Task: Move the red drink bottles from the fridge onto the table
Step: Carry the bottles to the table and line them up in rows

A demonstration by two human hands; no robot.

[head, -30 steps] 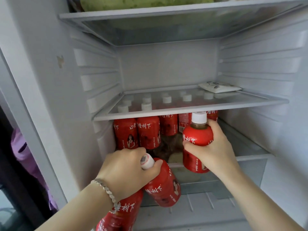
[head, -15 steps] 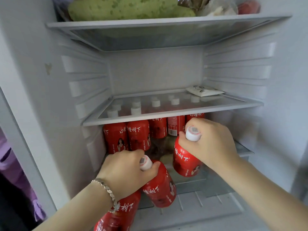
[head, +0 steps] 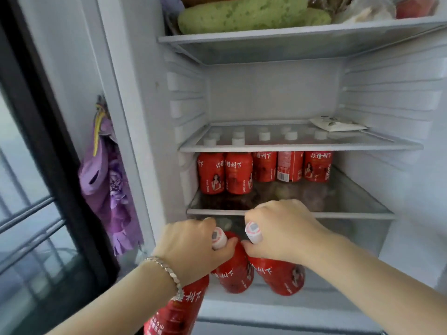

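Observation:
My left hand [head: 193,247] grips two red drink bottles by their necks: one [head: 235,274] hangs tilted with its white cap by my thumb, the other [head: 176,313] points down under my wrist. My right hand [head: 283,233] holds a third red bottle [head: 280,276] by its white-capped neck, just in front of the fridge. Both hands are close together below the lower glass shelf [head: 362,215]. Several more red bottles [head: 239,174] stand in a row at the back of that shelf, under the middle glass shelf [head: 362,146].
A flat white packet [head: 337,124] lies on the middle shelf. Green gourds [head: 242,13] and bagged food fill the top shelf. A purple cloth [head: 108,184] hangs on the fridge's left outer side. A dark-framed window [head: 36,165] is at the left.
My right hand has pulled its bottle out of the fridge and down, next to the left hand's bottles. The view has backed away and shifted left, showing the window and purple cloth.

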